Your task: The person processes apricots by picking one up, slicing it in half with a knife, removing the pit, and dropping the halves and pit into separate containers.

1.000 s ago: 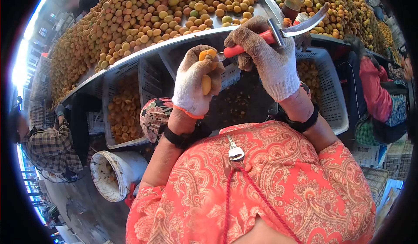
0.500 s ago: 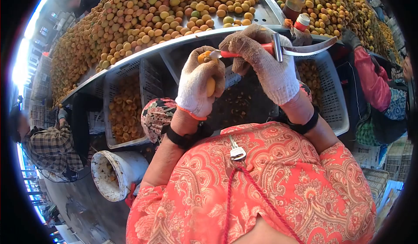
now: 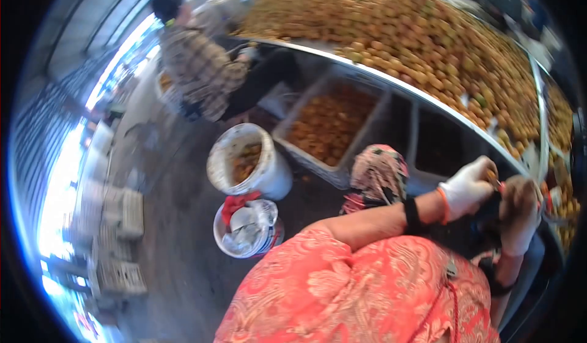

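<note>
My left hand [image 3: 469, 188], in a white and brown work glove, is closed around an apricot [image 3: 491, 176]; only a bit of orange shows at the fingertips. Close beside it, my gloved right hand [image 3: 518, 211] is closed on a red-handled knife [image 3: 502, 187], mostly hidden by the fingers and blurred. Both hands are at the right of the view, in front of the metal table's edge [image 3: 422, 98]. A large heap of apricots [image 3: 416, 31] lies on that table.
Below the table sits a crate [image 3: 339, 175] of orange apricot pieces [image 3: 330, 123]. Left of my knee stand a white bucket [image 3: 278, 171] with fruit scraps and a smaller bucket [image 3: 272, 236] holding clear plastic and a red cloth. A person in a checked shirt [image 3: 199, 64] sits further left.
The head view has swung left, so my hands now appear at the far right and the buckets nearer the middle. Both hands stay close together, holding the apricot and the knife.
</note>
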A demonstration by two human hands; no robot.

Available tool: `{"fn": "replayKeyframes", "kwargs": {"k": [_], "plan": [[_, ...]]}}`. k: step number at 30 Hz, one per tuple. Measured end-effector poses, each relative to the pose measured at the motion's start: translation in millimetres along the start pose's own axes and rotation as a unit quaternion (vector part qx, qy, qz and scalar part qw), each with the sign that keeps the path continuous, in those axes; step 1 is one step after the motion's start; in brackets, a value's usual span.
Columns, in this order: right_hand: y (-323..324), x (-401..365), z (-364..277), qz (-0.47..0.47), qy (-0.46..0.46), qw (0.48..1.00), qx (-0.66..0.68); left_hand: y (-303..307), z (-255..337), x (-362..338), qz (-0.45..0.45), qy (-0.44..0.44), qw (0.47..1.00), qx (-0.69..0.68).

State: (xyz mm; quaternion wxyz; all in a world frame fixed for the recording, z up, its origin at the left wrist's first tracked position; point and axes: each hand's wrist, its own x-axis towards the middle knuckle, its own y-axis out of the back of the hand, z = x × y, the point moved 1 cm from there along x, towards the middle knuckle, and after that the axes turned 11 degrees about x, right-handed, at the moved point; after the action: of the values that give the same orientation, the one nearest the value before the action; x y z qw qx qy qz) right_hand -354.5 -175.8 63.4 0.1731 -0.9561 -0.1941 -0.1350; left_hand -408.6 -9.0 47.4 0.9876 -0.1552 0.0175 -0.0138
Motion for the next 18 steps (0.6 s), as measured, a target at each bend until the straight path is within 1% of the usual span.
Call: {"fn": "replayKeyframes", "kwargs": {"k": [1,2,4,5,7,8,9,10,11,12,13,14,15,17,18], "plan": [[-18,2,-9,0.003,-0.053,0.995,0.083,1,-9,6,0.002,-0.034,0.999,-0.012],[-23,4,-5,0.027,-0.041,0.996,0.08,3,-1,1,0.008,-0.032,0.999,0.001],[-24,7,-1,0.021,-0.106,0.984,0.144,5,-3,0,0.029,-0.048,0.998,0.0],[-27,8,7,0.014,-0.108,0.983,0.148,6,-4,-2,0.039,-0.055,0.998,-0.01],[-29,8,27,0.149,-0.037,0.98,0.125,5,-1,-5,0.048,-0.063,0.996,-0.028],[-17,12,32,0.144,-0.039,0.981,0.127,5,-1,-5,0.05,-0.068,0.995,-0.049],[2,19,39,0.079,-0.117,0.964,0.224,5,-4,-2,0.044,-0.082,0.993,-0.066],[4,22,37,0.014,-0.193,0.929,0.314,6,-3,-3,0.048,-0.084,0.993,-0.067],[-35,12,17,0.186,-0.133,0.95,0.213,6,-2,-3,0.036,-0.097,0.992,-0.07],[-23,16,24,0.185,-0.134,0.95,0.212,6,-1,-3,0.023,-0.11,0.991,-0.073],[-2,22,38,0.095,-0.201,0.925,0.307,8,0,-3,0.023,-0.11,0.991,-0.074],[0,25,40,0.004,-0.264,0.88,0.396,11,0,-2,-0.021,-0.092,0.991,-0.099],[0,25,41,0.005,-0.263,0.88,0.395,14,-1,-1,-0.065,-0.074,0.987,-0.124],[-16,20,30,0.121,-0.339,0.841,0.405,18,-6,1,-0.082,-0.07,0.983,-0.147],[-11,22,34,0.057,-0.32,0.835,0.443,17,-8,5,-0.101,-0.067,0.978,-0.17]]}}
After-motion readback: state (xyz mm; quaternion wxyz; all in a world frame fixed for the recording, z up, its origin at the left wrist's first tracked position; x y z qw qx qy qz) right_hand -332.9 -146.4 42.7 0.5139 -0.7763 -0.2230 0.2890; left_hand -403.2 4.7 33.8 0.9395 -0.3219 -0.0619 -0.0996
